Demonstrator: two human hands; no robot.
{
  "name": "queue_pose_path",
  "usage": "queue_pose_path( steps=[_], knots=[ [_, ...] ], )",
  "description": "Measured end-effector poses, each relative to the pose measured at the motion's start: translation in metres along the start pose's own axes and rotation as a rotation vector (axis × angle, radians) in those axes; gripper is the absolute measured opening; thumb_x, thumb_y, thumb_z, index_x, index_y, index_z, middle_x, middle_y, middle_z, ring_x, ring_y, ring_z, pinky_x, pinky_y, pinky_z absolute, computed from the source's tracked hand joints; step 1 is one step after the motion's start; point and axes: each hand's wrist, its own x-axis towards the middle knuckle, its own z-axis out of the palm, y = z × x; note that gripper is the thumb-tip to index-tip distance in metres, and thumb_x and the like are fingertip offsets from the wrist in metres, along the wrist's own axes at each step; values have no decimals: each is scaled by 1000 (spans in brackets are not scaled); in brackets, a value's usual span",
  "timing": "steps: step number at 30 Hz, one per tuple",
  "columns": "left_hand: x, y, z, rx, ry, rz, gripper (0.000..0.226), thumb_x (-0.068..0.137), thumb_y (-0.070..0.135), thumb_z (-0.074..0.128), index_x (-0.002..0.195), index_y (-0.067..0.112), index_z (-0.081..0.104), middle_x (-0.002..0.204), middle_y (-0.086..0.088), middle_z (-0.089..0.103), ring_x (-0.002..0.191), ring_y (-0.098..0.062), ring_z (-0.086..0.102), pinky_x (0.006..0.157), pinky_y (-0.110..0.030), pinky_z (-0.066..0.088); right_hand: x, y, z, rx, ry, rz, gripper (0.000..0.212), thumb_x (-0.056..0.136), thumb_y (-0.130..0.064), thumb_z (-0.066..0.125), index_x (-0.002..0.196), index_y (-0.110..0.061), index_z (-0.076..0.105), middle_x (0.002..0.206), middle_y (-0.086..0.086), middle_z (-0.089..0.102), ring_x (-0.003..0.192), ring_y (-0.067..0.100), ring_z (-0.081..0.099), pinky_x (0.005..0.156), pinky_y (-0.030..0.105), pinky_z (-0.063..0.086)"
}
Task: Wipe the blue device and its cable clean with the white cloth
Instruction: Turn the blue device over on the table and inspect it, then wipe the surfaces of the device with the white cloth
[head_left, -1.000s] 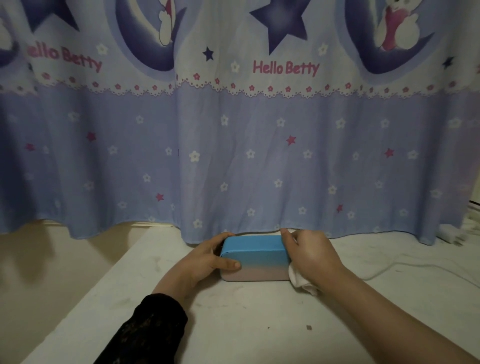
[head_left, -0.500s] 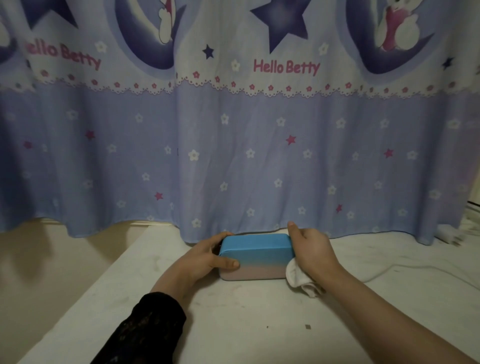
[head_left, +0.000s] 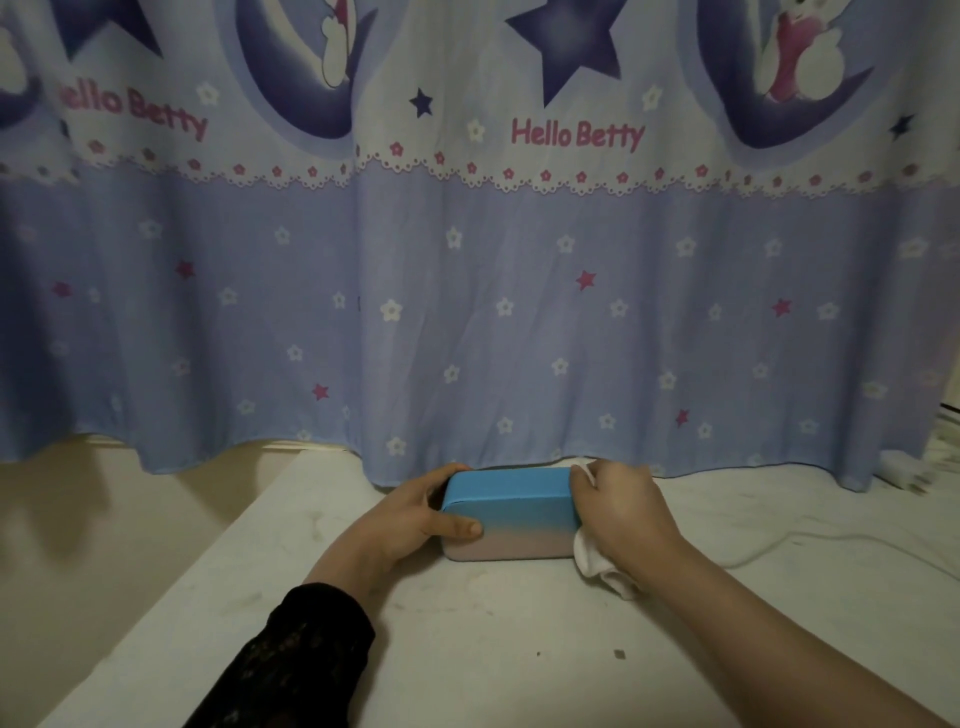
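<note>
The blue device (head_left: 511, 506), a rounded box that is blue on top and fades to pinkish grey below, stands on the white table (head_left: 467, 649) close to the curtain. My left hand (head_left: 415, 514) grips its left end, thumb across the front face. My right hand (head_left: 621, 512) presses the white cloth (head_left: 602, 569) against the device's right end; cloth shows above the fingers and hangs out below the palm. A white cable (head_left: 779, 545) runs along the table to the right of my right hand. Where it joins the device is hidden.
A blue patterned curtain (head_left: 493, 312) hangs right behind the device, its hem touching the table. A white plug or adapter (head_left: 904, 470) lies at the far right by the curtain. The table's left edge (head_left: 171, 597) runs diagonally, with floor beyond it.
My right hand with the cloth has slid back along the device's right end toward the curtain, and cloth now shows above the fingers. The left hand keeps its hold.
</note>
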Motion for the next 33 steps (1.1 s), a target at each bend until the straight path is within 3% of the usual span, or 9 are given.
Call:
queue_pose_path(
  steps=[7, 12, 19, 21, 23, 25, 27, 30, 33],
  knots=[
    [1, 1, 1, 19, 13, -30, 53, 58, 8, 74, 107, 24, 60, 102, -3, 65, 92, -15, 63, 84, -25, 53, -4, -12, -22, -2, 115, -58, 31, 91, -20, 48, 116, -8, 60, 106, 18, 68, 99, 34, 60, 80, 34, 46],
    [-1, 4, 3, 139, 47, -106, 94, 58, 16, 74, 142, 23, 32, 134, -1, 48, 119, -20, 50, 103, -30, 44, 5, -12, -23, 506, 167, -3, 16, 82, -2, 53, 88, -12, 64, 86, 6, 58, 84, 23, 56, 68, 24, 35],
    [-1, 26, 20, 328, 138, 104, 52, 87, 30, 58, 137, 28, 42, 150, 11, 30, 144, -4, 10, 108, -20, 17, 0, -22, -15, 1124, -80, 99, 14, 84, -2, 62, 86, -13, 70, 73, -4, 72, 69, 12, 64, 66, 21, 54],
    [0, 29, 25, 299, 112, 139, 49, 85, 31, 62, 132, 28, 48, 149, 6, 36, 144, -8, 18, 111, -24, 22, -4, -28, -15, 1223, -134, 80, 13, 85, -3, 62, 87, -12, 71, 70, -4, 74, 67, 11, 69, 62, 22, 57],
    [1, 31, 30, 212, 144, 153, 35, 81, 27, 68, 115, 25, 60, 127, 2, 63, 124, -10, 52, 103, -26, 43, -8, -33, -13, 1264, -193, 56, 15, 85, 1, 60, 88, -11, 69, 68, -5, 75, 65, 8, 70, 58, 19, 56],
    [0, 34, 33, 139, 222, 188, 16, 80, 13, 70, 93, 19, 65, 81, 12, 74, 80, 1, 68, 71, -12, 53, -10, -35, -9, 1226, -207, 19, 17, 84, 4, 60, 88, -11, 67, 68, -8, 74, 65, 3, 69, 59, 14, 54],
    [1, 35, 33, 99, 319, 222, 15, 78, 3, 70, 84, 16, 66, 67, 12, 72, 60, 6, 66, 57, -9, 51, -11, -33, -4, 1053, -166, -51, 17, 84, 0, 62, 86, -16, 66, 77, -8, 73, 68, -2, 67, 66, 10, 52],
    [-1, 39, 24, -24, 539, 256, 18, 80, 0, 66, 80, 18, 65, 75, 5, 69, 58, 1, 66, 57, -13, 54, -7, -21, -3, 615, 18, -176, 10, 86, -12, 63, 93, -20, 66, 90, -9, 66, 78, -7, 59, 72, 4, 43],
    [-2, 36, 7, -38, 874, 309, 13, 83, 3, 63, 91, 14, 65, 82, -1, 68, 75, -16, 65, 68, -27, 52, -1, -7, -2, 303, 106, -234, 21, 88, -18, 60, 108, -16, 66, 109, -3, 64, 103, 12, 53, 83, 16, 34]
  ],
)
